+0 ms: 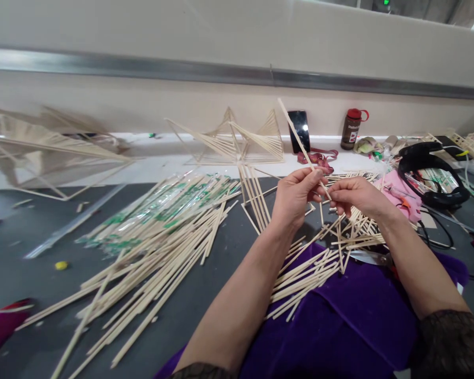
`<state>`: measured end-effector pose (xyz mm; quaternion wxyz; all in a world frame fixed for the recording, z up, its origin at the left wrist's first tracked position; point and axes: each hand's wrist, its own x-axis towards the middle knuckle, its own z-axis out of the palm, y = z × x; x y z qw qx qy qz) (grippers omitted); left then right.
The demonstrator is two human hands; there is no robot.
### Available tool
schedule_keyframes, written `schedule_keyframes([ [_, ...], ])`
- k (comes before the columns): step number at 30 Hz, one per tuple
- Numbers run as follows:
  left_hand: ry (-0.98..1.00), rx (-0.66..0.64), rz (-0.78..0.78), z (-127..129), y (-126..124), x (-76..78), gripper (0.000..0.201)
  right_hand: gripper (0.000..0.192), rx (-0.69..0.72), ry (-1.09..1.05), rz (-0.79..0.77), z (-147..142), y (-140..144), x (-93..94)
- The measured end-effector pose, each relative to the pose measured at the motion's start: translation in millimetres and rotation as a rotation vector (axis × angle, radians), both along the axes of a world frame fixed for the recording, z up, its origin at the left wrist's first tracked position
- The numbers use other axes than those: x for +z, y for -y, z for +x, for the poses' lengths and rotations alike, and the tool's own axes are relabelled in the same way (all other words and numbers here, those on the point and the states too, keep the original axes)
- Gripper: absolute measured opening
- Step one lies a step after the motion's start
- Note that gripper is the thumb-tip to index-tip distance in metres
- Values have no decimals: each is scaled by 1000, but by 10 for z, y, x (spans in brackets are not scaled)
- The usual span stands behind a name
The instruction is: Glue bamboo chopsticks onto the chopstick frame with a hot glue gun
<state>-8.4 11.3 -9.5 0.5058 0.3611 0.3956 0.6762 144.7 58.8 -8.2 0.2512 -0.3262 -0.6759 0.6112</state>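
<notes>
A long thin wooden stick (293,129) slants from upper left down to lower right between my hands. Around its lower part, the fingers of my left hand (296,196) are closed. My right hand (354,195) pinches the stick close to its lower end. Below my hands, many loose sticks (312,276) lie on a purple cloth (359,316). Scissors (369,257) lie partly hidden under my right forearm. Just left of my left wrist stands part of a stick frame (255,197), joined to a larger twisted stick model (237,139) behind.
Clear wrappers with green print (142,210) hold more sticks, beside a long loose pile (158,281). Another stick model (35,158) stands far left. At the back are a phone (299,129) and a bottle (351,130). A black headband-like object (434,197) lies right.
</notes>
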Motion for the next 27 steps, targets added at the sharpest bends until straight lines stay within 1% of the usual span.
schedule_keyframes([
  [3,52,-75,-59,-51,-12,23,32,8,-82,14,76,-6,3,16],
  [5,63,-121,-91,-72,-18,23,34,7,-137,44,134,-11,19,37],
  [7,56,-150,-110,-70,-19,13,36,9,-165,48,160,-18,45,61],
  [9,33,-148,-112,-47,-10,2,36,15,-169,23,168,-26,75,79],
  [12,-30,-104,-71,7,19,-4,32,23,-161,15,201,-33,109,93],
  [15,-76,-79,-30,59,55,11,28,20,-155,40,236,-34,131,106],
  [19,-121,-79,-3,110,95,49,23,12,-199,63,298,-34,162,143],
  [22,-147,-58,14,134,123,78,19,10,-205,34,283,-37,184,169],
  [25,-173,-20,41,143,143,99,15,7,-184,-40,216,-38,184,173],
  [27,-178,-11,31,141,154,115,13,6,-157,-90,163,-42,172,159],
])
